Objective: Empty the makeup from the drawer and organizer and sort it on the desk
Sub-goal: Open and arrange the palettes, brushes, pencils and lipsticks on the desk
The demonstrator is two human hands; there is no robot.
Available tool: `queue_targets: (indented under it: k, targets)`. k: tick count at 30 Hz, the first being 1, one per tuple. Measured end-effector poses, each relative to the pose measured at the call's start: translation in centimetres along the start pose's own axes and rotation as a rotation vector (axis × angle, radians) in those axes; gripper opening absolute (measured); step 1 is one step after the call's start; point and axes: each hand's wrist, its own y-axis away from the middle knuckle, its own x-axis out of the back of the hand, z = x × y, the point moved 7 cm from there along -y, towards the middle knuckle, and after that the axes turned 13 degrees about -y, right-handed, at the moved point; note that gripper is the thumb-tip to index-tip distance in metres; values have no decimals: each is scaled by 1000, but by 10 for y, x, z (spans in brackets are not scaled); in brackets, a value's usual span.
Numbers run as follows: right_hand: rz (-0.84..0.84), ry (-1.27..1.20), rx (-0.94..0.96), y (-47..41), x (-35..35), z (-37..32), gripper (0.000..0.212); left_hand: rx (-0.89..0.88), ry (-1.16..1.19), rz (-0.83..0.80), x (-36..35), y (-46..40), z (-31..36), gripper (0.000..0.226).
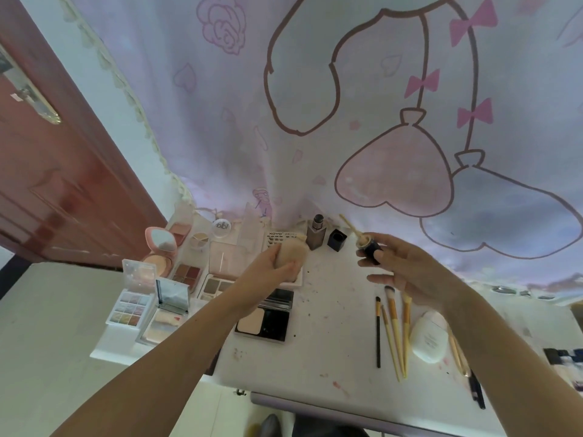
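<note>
The left hand [277, 263] is curled round a fluffy beige powder puff [291, 254], held above the white, stained counter [328, 313] at about 11 o'clock from its middle. The right hand [407, 272] pinches a small dark blue jar [369, 249] with beige cream at its open top between thumb and forefinger, the other fingers spread loosely below; it hangs at about 1 o'clock.

Behind the puff lies a white card printed "XOYO" [280, 236]. At 12 o'clock stand a tall brownish glass bottle with a dark neck [316, 236] and, just beside it, a square dark blue cap [337, 239]. A round clear lid [221, 228] at 11 o'clock bears letters that look like "idid", though I cannot read them surely.

From 9 to 10 o'clock lie open palettes: a pink round mirrored compact [159, 247], a clear-cased pastel eyeshadow palette [131, 302], and a silver-lidded blush palette [165, 316]. A black powder compact [263, 321] lies near the middle.

At 4 o'clock four brushes lie side by side, one black-handled brush [378, 332] and three yellow-handled brushes [396, 332], beside a white oval tube [429, 337] whose print is too small to read.
</note>
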Motion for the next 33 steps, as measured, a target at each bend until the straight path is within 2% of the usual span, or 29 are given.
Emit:
queue_targets:
  k: [2,4,6,11,15,21,27,33]
  targets:
    - [-3,-58,-1,-5,5,17,27,-12,21,11,-4,-8,4,28]
    - [43,-7,13,-13,10,32,25,-10,9,24,-6,-19,7,30]
    - [107,123,47,-23,15,43,22,-7,-77,35,-9,-31,9,31]
    - [214,372,151,-52,25,64,16,-27,-515,195,-14,-61,7,42]
    - [288,650,235,-71,35,74,25,8,-587,199,-22,-78,-3,46]
    - [358,633,223,-93,42,95,22,20,-661,243,-28,-96,-17,40]
    - [365,812,229,-108,43,101,27,5,-980,232,-37,-111,-26,44]
    - [379,796,235,-114,46,107,28,-12,-1115,239,-48,-119,-26,43]
